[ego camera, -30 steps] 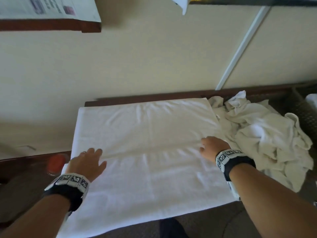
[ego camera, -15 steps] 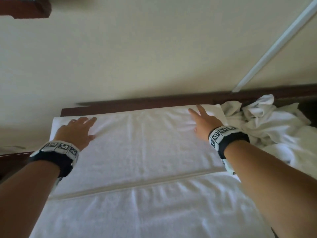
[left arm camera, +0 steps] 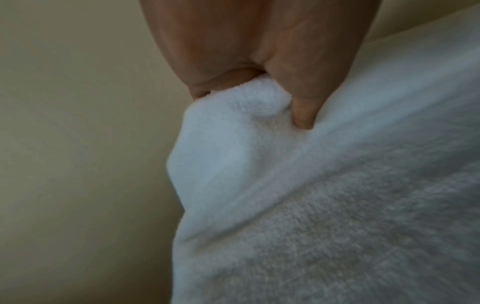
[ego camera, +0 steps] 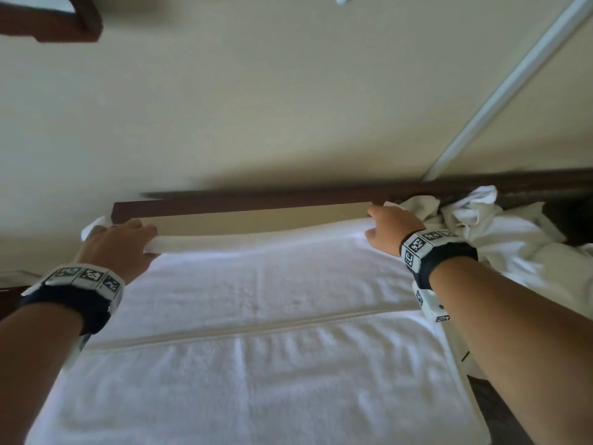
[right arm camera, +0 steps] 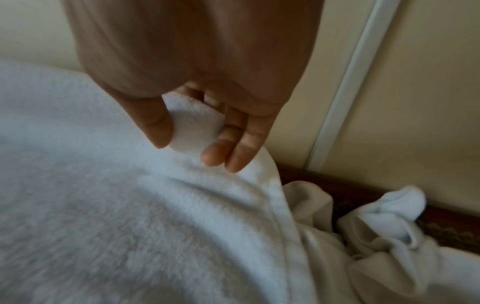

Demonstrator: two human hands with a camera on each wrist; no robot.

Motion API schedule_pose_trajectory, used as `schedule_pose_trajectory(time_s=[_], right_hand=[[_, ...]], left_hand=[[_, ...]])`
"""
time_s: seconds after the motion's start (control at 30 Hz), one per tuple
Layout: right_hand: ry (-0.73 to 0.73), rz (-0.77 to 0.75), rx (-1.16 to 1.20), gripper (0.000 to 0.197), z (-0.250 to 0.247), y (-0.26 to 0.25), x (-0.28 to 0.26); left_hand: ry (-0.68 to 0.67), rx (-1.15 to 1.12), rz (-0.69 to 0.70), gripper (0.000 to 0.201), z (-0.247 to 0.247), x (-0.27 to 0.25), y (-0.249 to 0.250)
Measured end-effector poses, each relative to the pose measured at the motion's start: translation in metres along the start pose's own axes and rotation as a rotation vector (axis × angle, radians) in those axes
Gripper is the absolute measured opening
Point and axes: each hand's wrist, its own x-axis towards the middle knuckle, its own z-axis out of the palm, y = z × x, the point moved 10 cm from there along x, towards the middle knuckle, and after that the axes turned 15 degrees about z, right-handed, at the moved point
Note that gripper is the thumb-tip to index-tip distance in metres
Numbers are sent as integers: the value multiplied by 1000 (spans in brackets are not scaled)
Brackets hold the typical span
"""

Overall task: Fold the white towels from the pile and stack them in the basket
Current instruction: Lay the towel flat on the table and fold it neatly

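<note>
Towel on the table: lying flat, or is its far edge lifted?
Lifted. The left hand and right hand pinch the towel's far corners, raised off the table.

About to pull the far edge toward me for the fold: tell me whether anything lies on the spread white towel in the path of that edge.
Nothing visible does. The left hand and right hand pinch the far corners of the spread white terry towel, whose near surface lies bare. The crumpled pile of white towels sits beside its right edge, not on it.

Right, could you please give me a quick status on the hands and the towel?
Left hand and right hand each pinch a far corner of the flat white terry towel. Crumpled white towel pile alongside, touching it.
</note>
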Motion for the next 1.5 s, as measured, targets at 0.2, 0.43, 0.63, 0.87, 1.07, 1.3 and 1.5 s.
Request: schedule_pose_trajectory(time_s=[0.2, 0.43, 0.63, 0.87, 1.07, 1.3, 1.5], right_hand=[[168, 58, 10, 32, -32, 26, -83], [337, 132, 141, 29, -24, 66, -227], [90, 164, -34, 36, 100, 105, -309], [122, -25, -215, 66, 126, 78, -313], [208, -63, 30, 74, 132, 110, -329], [62, -42, -95, 82, 171, 112, -321], [19, -20, 8, 44, 137, 94, -301]], left_hand=[[181, 41, 50, 26, -57, -70, 18], [400, -37, -23, 28, -93, -210, 63], [142, -122, -11, 43, 35, -301, 129], [39, -172, 76, 88, 70, -293, 161], [265, -272, 255, 52, 66, -314, 175], [87, -185, 236, 63, 98, -321, 169], [82, -249, 90, 63, 60, -283, 158]])
